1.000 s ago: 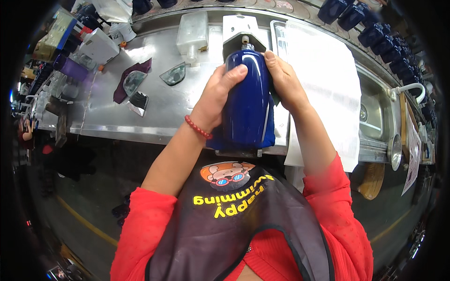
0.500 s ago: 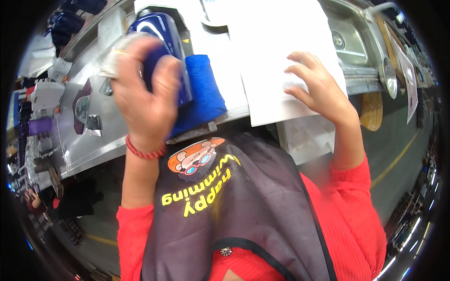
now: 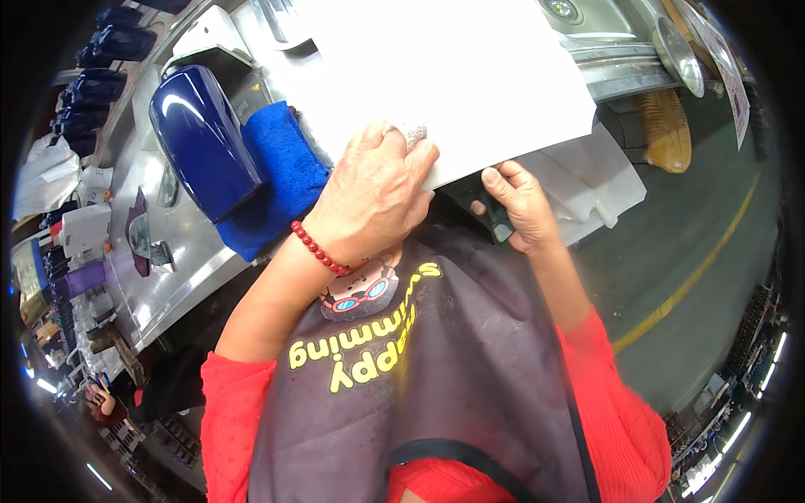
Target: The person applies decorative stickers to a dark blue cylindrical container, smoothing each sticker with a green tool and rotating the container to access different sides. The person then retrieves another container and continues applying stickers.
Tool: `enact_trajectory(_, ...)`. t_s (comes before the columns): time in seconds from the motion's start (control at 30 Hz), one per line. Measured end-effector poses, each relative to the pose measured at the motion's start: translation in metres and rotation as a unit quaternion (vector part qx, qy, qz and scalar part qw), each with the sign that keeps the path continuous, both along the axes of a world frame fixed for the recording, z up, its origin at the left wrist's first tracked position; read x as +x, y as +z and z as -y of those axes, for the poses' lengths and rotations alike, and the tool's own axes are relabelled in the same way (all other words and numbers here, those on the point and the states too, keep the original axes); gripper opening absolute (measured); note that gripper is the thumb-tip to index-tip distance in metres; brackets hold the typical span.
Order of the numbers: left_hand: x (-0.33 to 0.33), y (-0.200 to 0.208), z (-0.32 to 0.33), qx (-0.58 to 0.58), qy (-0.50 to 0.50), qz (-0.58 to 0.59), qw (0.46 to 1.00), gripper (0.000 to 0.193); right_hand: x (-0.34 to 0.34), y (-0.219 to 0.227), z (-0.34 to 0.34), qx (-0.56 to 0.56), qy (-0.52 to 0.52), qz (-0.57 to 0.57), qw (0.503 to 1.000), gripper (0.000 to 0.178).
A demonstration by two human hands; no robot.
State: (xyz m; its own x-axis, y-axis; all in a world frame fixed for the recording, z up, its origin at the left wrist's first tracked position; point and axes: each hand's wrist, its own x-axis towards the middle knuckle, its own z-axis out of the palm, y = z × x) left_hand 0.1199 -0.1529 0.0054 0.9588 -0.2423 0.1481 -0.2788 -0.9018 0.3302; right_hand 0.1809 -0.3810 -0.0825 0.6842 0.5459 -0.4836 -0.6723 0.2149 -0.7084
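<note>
Single head fisheye, up close, facing steeply down: left hand (image 3: 369,199) and right hand (image 3: 527,205) mid-frame, counter (image 3: 191,253) beyond.

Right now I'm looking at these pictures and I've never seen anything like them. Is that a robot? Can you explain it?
No, these are a person's two bare hands. The camera sits on the person's head, looking down through a very wide lens, so straight edges look bent. On the metal counter a shiny blue vessel rests on a blue cloth, with a big white sheet nearby. The left hand, below which you see a red bracelet, holds something pale and crumpled by the sheet's edge. The right hand holds a dark piece; I can't tell what it is.
</note>
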Motion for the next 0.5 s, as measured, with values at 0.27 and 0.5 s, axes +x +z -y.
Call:
enact_trajectory(0.27, 0.007, 0.003, -0.005, -0.033, -0.005, -0.040, 0.999, 0.033, -0.006, 0.010, -0.019, 0.004, -0.012, 0.067, 0.998, 0.014)
enact_trajectory(0.5, 0.010, 0.004, -0.008, -0.038, -0.006, -0.047, 0.998, 0.031, -0.008, -0.003, -0.017, 0.018, -0.010, 0.077, 0.997, 0.012)
